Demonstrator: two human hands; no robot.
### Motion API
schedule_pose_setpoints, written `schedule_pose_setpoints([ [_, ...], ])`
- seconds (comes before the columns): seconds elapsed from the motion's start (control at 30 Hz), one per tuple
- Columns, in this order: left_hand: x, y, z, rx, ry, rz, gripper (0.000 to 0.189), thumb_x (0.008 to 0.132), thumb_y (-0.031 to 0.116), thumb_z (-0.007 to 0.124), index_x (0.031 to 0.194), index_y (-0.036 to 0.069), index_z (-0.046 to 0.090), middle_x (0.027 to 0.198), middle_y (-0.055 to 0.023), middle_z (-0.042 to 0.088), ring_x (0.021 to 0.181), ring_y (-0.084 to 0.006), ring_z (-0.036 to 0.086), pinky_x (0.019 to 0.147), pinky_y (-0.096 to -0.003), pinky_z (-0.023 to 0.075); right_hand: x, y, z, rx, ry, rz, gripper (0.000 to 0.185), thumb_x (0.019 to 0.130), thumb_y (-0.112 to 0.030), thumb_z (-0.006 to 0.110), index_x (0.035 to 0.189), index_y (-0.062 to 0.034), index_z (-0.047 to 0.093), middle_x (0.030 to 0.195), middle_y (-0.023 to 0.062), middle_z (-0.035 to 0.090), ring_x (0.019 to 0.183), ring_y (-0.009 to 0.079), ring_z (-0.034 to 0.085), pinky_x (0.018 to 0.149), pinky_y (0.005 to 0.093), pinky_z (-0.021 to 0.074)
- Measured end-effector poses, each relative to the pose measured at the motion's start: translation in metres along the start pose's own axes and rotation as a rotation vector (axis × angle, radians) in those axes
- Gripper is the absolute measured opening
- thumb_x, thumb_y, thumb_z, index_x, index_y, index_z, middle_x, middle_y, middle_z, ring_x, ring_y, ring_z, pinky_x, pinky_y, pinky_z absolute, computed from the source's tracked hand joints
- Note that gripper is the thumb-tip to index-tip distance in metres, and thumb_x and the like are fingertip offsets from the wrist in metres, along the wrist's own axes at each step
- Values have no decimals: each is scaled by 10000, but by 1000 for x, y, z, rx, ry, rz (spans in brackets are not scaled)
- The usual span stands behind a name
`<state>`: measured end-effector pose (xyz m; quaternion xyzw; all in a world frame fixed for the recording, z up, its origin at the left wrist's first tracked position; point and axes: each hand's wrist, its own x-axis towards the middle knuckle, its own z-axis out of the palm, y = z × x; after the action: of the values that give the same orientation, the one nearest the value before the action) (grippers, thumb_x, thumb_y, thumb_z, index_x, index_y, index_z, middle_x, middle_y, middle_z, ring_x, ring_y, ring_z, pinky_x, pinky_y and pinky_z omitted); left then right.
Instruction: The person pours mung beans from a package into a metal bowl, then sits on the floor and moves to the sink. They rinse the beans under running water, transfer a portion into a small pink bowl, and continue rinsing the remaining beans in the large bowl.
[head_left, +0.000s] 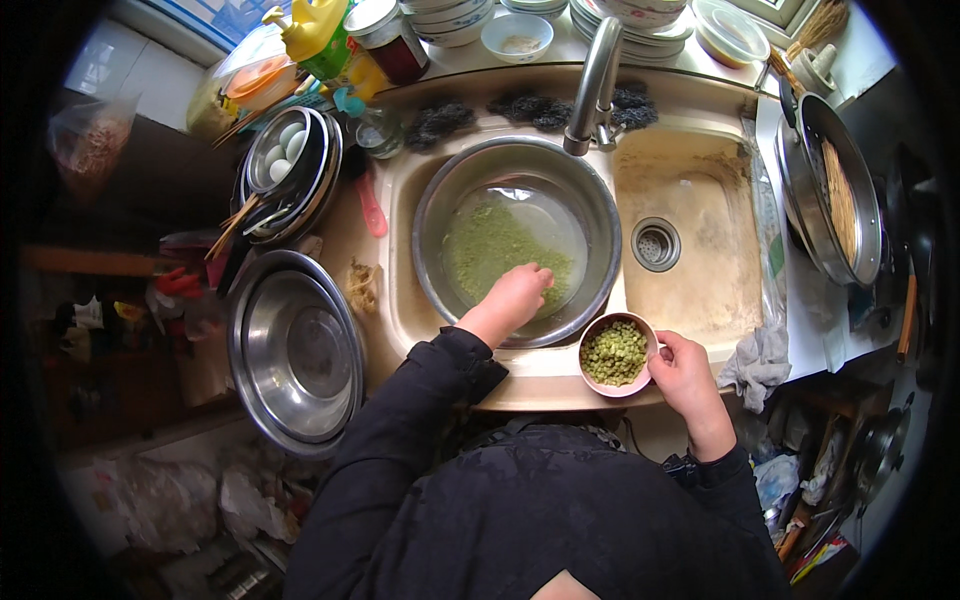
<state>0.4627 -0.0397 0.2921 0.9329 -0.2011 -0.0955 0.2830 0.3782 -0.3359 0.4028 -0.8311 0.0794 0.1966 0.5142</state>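
Note:
In the left bowl of the sink sits a wide stainless steel basin holding cloudy water. Small green grains, apparently split mung beans, are spread under the water, mostly on its left and near side. My left hand reaches over the basin's near rim, with fingers bunched at the water's surface; whether anything is in them is hidden. By its handle, my right hand grips a pink mug at the sink's front edge. Wet green grains heap nearly to the mug's rim.
A curved faucet stands behind the basin, beside the right sink bowl with its drain. Nested metal basins lie left, below a bowl of eggs. A grey rag hangs at right, near a steel steamer pan.

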Motion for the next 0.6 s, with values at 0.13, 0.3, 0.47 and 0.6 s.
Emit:
schedule_pose_setpoints([
  [0.13,8,-3,12,32,-7,35,125,779,26,656,902,39,646,854,-153,628,838,-383,624,741,-453,510,-1,1,-1,-6,2,15,283,853,-73,619,1103,52,666,686,95,661,567,113,584,551,267,474],
  [0.3,13,9,-8,-150,60,-40,75,793,23,658,868,21,655,787,-125,640,753,-300,633,695,-393,510,1,5,-1,-36,2,-10,290,847,-69,610,1105,52,664,693,103,665,578,127,596,563,275,483],
  [0.47,3,62,-58,-433,-3,-42,88,824,57,696,904,28,673,786,-75,648,732,-154,621,668,-297,498,1,5,1,-9,14,-34,288,845,-66,606,1102,50,666,684,101,659,574,130,590,558,281,479],
  [0.6,-10,109,-78,-408,45,273,104,829,78,705,930,75,681,819,-76,664,776,-227,648,674,-336,519,4,-1,1,-17,-18,-7,288,841,-59,611,1103,47,665,680,88,654,565,115,577,544,272,466],
])
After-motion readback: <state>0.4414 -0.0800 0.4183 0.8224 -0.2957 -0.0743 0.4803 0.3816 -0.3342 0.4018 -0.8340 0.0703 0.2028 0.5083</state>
